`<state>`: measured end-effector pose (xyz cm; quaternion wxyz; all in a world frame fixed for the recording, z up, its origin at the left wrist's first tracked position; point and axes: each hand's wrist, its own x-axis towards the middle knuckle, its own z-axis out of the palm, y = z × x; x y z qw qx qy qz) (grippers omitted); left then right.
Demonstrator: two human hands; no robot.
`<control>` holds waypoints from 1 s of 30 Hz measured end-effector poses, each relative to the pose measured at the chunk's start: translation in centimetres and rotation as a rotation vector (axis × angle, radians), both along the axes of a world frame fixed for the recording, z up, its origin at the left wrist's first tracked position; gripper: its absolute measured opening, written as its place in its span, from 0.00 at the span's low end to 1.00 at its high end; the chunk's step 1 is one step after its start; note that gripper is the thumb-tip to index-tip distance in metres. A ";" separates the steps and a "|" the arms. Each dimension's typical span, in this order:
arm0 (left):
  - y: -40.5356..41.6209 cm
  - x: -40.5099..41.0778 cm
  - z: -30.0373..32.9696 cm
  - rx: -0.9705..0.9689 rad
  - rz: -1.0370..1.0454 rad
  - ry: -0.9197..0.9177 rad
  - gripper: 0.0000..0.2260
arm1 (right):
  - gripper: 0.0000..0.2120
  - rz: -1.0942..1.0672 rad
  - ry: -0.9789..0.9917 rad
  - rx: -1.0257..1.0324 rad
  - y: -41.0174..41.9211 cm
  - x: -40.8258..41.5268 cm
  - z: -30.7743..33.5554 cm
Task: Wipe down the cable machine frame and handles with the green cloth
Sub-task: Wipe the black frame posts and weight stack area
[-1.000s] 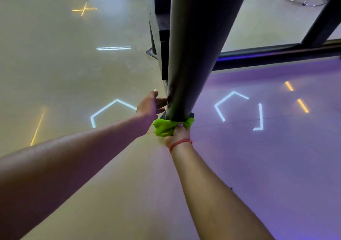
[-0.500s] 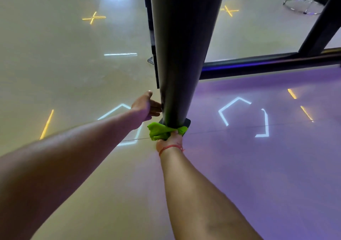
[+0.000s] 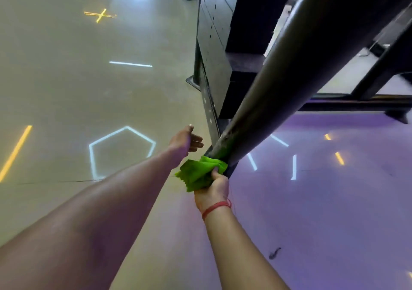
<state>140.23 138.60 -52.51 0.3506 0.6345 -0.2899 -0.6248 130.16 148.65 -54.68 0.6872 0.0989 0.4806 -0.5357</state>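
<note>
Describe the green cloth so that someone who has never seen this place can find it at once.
Find the thick dark frame post that slants down across the picture to the floor. At its foot, the right hand, with a red thread at the wrist, grips the green cloth against the post. It is the only bright green thing there; the left hand beside it holds nothing.

Open floor (image 3: pixel 66 93) lies left of the frame post (image 3: pixel 278 84); the perforated weight-stack shroud (image 3: pixel 214 51) blocks passage just behind it.
</note>
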 end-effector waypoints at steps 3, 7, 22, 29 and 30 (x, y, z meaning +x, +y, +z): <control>0.9 2.2 -2.0 0.100 -0.001 0.145 0.27 | 0.15 -0.034 0.079 -0.043 -0.1 0.7 1.7; 0.6 2.4 -3.7 0.196 0.053 0.450 0.28 | 0.11 -0.026 0.408 -0.170 -1.4 4.0 4.1; -0.4 -0.7 -9.8 0.237 -0.127 0.752 0.35 | 0.28 2.125 2.798 0.112 -10.0 2.8 5.1; -1.3 -0.6 -9.7 0.245 -0.152 0.767 0.35 | 0.20 1.939 3.061 -0.094 -6.5 1.7 9.2; -1.5 -0.5 -9.7 0.249 -0.161 0.757 0.35 | 0.21 1.916 3.068 -0.057 -6.2 1.7 9.3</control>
